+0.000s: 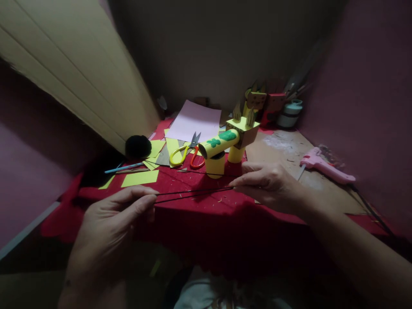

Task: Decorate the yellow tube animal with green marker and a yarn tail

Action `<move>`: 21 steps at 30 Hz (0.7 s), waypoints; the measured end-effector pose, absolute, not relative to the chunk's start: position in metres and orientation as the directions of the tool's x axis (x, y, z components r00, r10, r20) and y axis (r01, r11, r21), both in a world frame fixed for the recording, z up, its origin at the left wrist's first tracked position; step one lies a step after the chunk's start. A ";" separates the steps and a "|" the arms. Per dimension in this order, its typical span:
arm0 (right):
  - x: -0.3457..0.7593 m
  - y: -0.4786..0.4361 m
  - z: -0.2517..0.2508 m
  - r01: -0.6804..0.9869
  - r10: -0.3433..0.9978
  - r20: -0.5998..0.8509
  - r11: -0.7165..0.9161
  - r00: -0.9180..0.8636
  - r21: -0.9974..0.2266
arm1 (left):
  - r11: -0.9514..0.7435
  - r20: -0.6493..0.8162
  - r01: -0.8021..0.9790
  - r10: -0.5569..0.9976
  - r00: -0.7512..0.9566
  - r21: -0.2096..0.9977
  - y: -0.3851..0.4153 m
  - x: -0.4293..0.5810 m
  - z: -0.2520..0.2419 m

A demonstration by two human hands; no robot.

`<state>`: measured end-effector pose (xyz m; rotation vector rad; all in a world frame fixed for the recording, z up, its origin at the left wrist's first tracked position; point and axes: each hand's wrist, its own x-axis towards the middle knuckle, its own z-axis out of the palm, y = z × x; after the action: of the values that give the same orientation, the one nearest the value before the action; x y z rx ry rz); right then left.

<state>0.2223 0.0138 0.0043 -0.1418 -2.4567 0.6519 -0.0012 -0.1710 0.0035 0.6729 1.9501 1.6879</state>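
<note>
Black strands (193, 193) stretched taut between pinching left hand (112, 219) and right hand (270, 184), yellow tube figure (225, 148) at twelve o'clock, scissors (188, 152) at eleven, glue gun (325, 167) at two.

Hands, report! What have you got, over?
Left hand and right hand pinch black strands taut between them. Yellow tube figure stands just behind.

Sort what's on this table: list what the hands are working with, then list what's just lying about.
In hand:
- left hand
- right hand
- black strands, stretched between both hands

Lying about:
- scissors
- glue gun
- black pom-pom
- yellow tube figure
- pink paper
</note>
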 end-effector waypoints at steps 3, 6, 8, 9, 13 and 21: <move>0.222 0.013 0.004 -0.052 0.234 0.549 0.889 -0.802 -0.456 | 0.119 -0.037 0.055 0.654 -0.756 0.991 -0.175 -0.004 0.003; 0.222 0.013 0.002 -0.065 0.239 0.567 0.885 -0.788 -0.462 | 0.198 -0.033 0.142 0.686 -0.727 0.970 -0.176 -0.013 -0.003; 0.221 0.012 0.000 -0.054 0.252 0.566 0.882 -0.785 -0.468 | 0.280 0.043 0.346 0.718 -0.694 0.896 -0.171 -0.019 -0.008; 0.220 0.012 0.000 -0.043 0.261 0.564 0.882 -0.783 -0.469 | 0.298 0.125 0.474 0.726 -0.676 0.829 -0.167 -0.019 -0.009; 0.216 0.011 0.000 -0.005 0.274 0.549 0.892 -0.790 -0.452 | 0.190 0.436 0.740 0.704 -0.561 0.646 -0.147 0.002 -0.008; 0.215 0.013 0.001 0.015 0.262 0.532 0.906 -0.805 -0.424 | 0.174 -0.163 0.032 0.964 -0.211 0.984 -0.106 0.077 -0.006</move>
<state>0.2147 0.0127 0.0010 -0.1978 -2.4590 0.5408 0.0765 -0.1060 -0.0056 1.0112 1.4748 1.2045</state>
